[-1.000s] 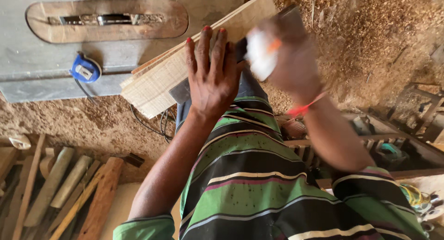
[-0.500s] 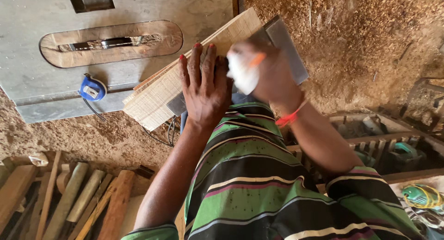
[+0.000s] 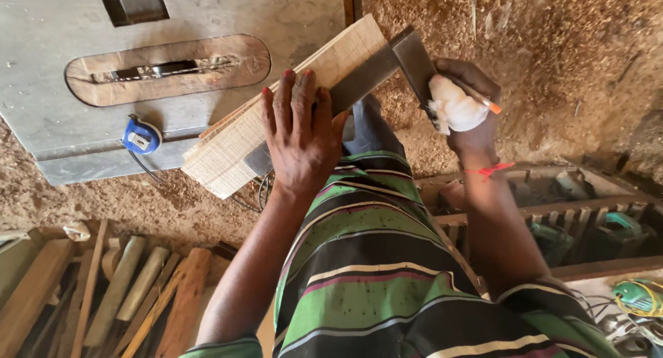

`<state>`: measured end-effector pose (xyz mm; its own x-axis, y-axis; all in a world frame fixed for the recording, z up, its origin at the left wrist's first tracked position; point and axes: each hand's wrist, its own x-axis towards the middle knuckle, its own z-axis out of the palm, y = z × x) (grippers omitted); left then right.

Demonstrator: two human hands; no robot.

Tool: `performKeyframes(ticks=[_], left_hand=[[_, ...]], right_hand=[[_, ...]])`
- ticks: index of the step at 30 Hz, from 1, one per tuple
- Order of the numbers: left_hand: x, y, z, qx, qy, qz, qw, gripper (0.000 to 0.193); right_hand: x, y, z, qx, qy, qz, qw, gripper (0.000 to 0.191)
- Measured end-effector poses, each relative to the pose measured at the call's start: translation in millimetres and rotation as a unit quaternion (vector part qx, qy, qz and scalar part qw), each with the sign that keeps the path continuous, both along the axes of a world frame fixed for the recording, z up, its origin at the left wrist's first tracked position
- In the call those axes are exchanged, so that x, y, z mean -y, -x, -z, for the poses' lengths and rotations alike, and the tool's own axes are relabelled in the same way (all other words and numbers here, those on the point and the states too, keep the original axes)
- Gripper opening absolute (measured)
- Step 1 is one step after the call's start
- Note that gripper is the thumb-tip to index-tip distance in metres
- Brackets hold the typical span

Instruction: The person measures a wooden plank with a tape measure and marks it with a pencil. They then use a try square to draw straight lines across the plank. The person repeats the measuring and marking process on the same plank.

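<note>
Nearest the camera is the person's striped shirt (image 3: 387, 275), green, black and white, with both bare arms reaching forward from it. Low on the left lies a stack of wood pieces (image 3: 103, 296), posts and slats side by side; low on the right a wooden crate (image 3: 552, 213) holds tools, among them a green one (image 3: 639, 296) at the frame's edge.

The left hand (image 3: 300, 140) lies palm down on a plank (image 3: 276, 116), fingers (image 3: 286, 99) spread flat and straight — pressing, not gripping anything. The plank is pale wood, running slantwise from lower left to upper right, its near end jutting past the edge of the grey saw surface (image 3: 83, 47) and its middle over the person's knee. A metal square (image 3: 373, 71) rests across it: the blade passes under the left hand and the thicker stock sits against the plank's far edge.

The right hand (image 3: 466, 102) is at the stock of the square, fingers curled shut around an orange-tipped pencil (image 3: 480, 99); a white bandage (image 3: 452, 106) wraps part of the hand, and a red thread (image 3: 490, 170) circles the wrist.

Just left of the plank's near end a blue tape measure (image 3: 141, 136) sits on the surface. Farther on, the blade slot (image 3: 166, 69) in its oval insert — well apart from both hands. Sawdust (image 3: 552, 47) covers the ground beyond.
</note>
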<state>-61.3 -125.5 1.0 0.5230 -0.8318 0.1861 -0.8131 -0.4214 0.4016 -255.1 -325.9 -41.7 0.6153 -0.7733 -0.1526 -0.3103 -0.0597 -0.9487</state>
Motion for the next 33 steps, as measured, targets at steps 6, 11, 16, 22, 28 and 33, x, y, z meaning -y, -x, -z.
performKeyframes(ticks=[6, 11, 16, 22, 28, 33], left_hand=[[9.3, -21.7, 2.4, -0.062, 0.036, -0.005, 0.997, 0.041], [18.6, -29.1, 5.8, -0.072, 0.018, -0.07, 0.995, 0.029], [19.5, -25.8, 3.4, -0.072, 0.044, -0.074, 0.994, 0.038], [21.4, -28.5, 7.8, -0.082, 0.055, -0.088, 0.991, 0.038], [18.6, -33.0, 9.0, -0.096, 0.077, -0.077, 0.989, 0.04], [19.7, -36.1, 8.8, -0.1, 0.086, -0.076, 0.988, 0.039]], right_hand=[[11.4, -11.1, 7.9, 0.044, 0.013, -0.009, 0.999, 0.022], [10.3, -26.4, 6.5, 0.061, -0.026, 0.017, 0.998, 0.021], [8.9, -40.6, 5.5, 0.094, -0.067, 0.042, 0.992, 0.019], [8.6, -40.4, 5.7, 0.073, -0.028, 0.023, 0.997, 0.018], [11.9, -41.3, 12.3, 0.086, -0.033, 0.02, 0.996, 0.019], [8.8, -41.7, 15.2, 0.102, -0.077, 0.057, 0.99, 0.018]])
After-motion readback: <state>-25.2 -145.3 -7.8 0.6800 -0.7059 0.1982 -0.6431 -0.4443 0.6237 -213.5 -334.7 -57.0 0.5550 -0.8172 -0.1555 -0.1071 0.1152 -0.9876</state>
